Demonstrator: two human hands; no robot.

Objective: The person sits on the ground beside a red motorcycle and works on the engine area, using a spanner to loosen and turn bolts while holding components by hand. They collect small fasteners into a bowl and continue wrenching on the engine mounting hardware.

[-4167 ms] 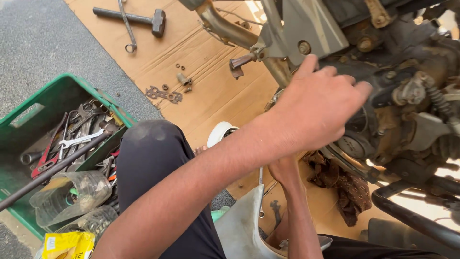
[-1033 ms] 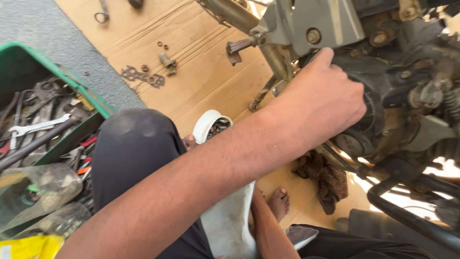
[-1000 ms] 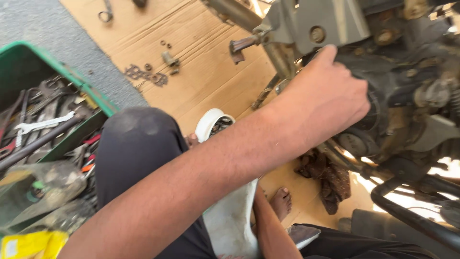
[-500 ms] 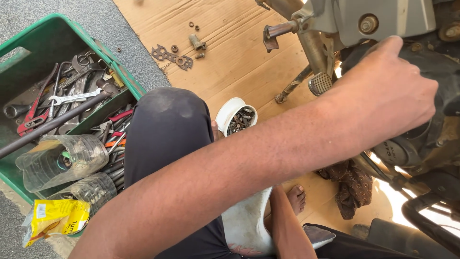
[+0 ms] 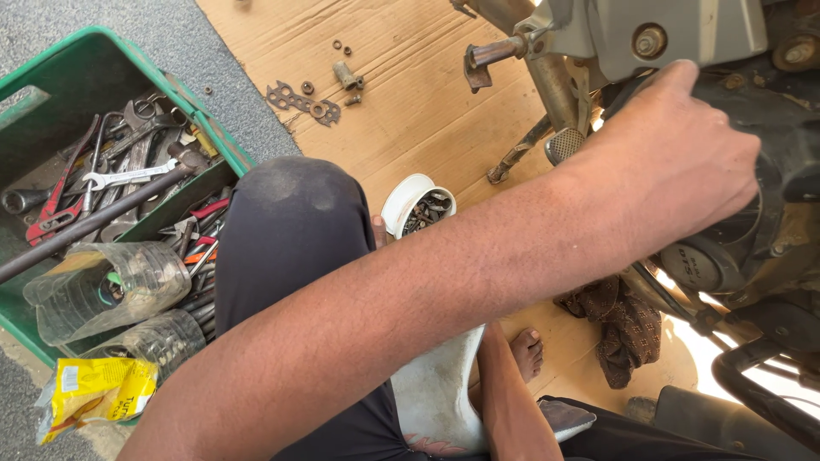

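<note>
Flattened brown cardboard sheet (image 5: 410, 111) is lying under the grey metal motorcycle engine (image 5: 735, 171); left hand (image 5: 675, 171) is curling against that engine, grip contents hidden.

At the upper right of the frame the engine (image 5: 752, 213) is dark cast metal, matt and grimy, under a smoother silver-grey metal cover (image 5: 683, 34); the floor sheet (image 5: 410, 111) in the upper middle is brown corrugated cardboard, dull and scuffed; the crate (image 5: 51, 77) at left is glossy green plastic holding worn steel tools (image 5: 120, 175); the bottles (image 5: 111, 286) at lower left are clear crumpled plastic; the rag (image 5: 623, 329) at lower right is brown patterned cloth; the small white cup (image 5: 410, 195) is smooth plastic.
</note>
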